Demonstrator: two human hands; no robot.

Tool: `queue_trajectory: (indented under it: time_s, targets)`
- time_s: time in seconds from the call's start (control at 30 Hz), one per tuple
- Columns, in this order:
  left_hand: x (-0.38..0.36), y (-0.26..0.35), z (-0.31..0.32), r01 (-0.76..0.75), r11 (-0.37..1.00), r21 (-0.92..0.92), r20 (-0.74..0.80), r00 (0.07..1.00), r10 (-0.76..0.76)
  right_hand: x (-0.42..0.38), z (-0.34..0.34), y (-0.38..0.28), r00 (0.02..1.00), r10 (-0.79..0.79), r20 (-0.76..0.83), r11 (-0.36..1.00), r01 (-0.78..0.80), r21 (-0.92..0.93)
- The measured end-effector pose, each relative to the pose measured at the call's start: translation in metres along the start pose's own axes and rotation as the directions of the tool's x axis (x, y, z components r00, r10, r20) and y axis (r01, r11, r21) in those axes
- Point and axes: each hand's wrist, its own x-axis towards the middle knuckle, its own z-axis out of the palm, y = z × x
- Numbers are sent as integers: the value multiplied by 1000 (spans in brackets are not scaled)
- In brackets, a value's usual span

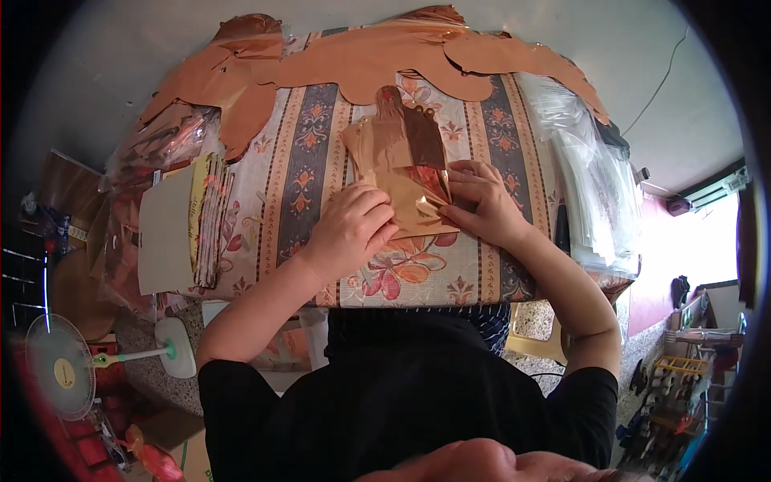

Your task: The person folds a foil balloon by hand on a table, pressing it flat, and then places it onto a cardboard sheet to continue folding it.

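A shiny rose-gold foil piece (pixel 401 189), partly folded, lies on the patterned tablecloth in front of me, with a narrow rounded end pointing away. My left hand (pixel 357 221) presses on its left edge with fingers curled. On the right edge, my right hand (pixel 482 201) pinches the foil between thumb and fingers near a raised, reflective fold. Large flat copper-coloured foil shapes (pixel 361 60) stretch across the far side of the table.
Stacked cards and packets (pixel 173 229) lie at the table's left, beside clear plastic wrapping (pixel 165 140). Transparent plastic sleeves (pixel 590 193) are piled at the right. A fan (pixel 63 372) stands at the lower left; a cluttered rack (pixel 679 386) is at the lower right.
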Motion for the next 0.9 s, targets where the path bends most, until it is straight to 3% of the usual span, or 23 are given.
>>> queue_trajectory:
  time_s: [0.33, 0.43, 0.5, 0.63, 0.7, 0.83, 0.9]
  targets:
    - [5, 6, 2, -12, 995, 100, 64, 998, 5, -1, -1, -2, 999, -27, -20, 999, 26, -26]
    - [8, 7, 4, -30, 990, 135, 3, 1000, 30, -2, 0, 1, 999, -29, -27, 999, 30, 26]
    - [7, 6, 6, -21, 989, 148, -21, 999, 24, -2, -3, -3, 993, 89, -75, 975, -72, 208]
    - [7, 6, 7, -12, 992, 130, -39, 999, 17, -5, -8, -15, 989, 129, -78, 970, -109, 219]
    - [7, 8, 6, 1, 992, 129, -37, 999, 4, -1, -11, -25, 988, -153, -11, 988, 152, -35]
    - [5, 5, 8, -7, 989, 145, -33, 999, 12, 1, 5, -30, 973, -138, 183, 968, 172, -181]
    - [5, 5, 7, 10, 996, 83, -18, 1000, -8, 0, 8, -28, 972, -120, 201, 962, 164, -220]
